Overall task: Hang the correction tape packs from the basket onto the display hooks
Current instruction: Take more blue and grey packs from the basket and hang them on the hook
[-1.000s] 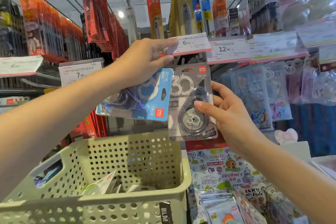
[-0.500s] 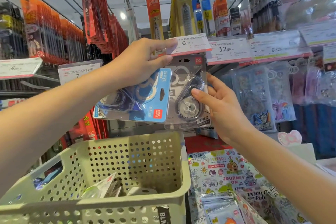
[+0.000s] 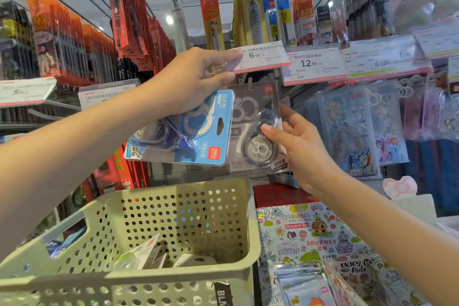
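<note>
Hook behind the 6.00 tag [image 3: 260, 57] hidden, so cannot tell whether the grey pack [image 3: 257, 129] hangs on it. Basket [image 3: 129, 278] at lower left cut off by the frame, packs inside hard to make out. Left hand [image 3: 191, 82] at centre pinches the tag edge and grips the blue pack [image 3: 181, 129], overlapping the grey one. Right hand [image 3: 300, 146] grips the grey pack, thumb on its front. Raised since a second ago, pack top now just under the tag.
</note>
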{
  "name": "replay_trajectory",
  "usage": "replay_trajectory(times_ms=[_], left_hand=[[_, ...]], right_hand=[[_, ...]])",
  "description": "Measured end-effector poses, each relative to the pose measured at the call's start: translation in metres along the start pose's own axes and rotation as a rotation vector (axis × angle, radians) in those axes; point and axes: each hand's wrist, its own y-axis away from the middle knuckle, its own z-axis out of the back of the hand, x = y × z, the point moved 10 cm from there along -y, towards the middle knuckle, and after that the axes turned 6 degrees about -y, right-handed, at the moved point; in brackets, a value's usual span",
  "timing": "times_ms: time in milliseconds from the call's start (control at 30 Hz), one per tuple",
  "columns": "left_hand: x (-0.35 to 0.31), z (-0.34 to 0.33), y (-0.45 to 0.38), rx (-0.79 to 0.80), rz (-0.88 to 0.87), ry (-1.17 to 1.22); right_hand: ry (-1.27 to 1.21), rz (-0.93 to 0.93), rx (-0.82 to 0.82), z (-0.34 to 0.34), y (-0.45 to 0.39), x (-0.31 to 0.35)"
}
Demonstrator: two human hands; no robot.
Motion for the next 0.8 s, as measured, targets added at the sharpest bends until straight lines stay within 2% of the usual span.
replay_trajectory(times_ms=[700, 800], left_hand=[[0.003, -0.004, 0.004, -0.066, 0.01, 0.037], [0.003, -0.006, 0.006, -0.115, -0.004, 0.049]], right_hand=[[0.283, -0.051, -0.121, 0.016, -0.038, -0.042], [0.425, -0.046, -0.172, 0.021, -0.033, -0.036]])
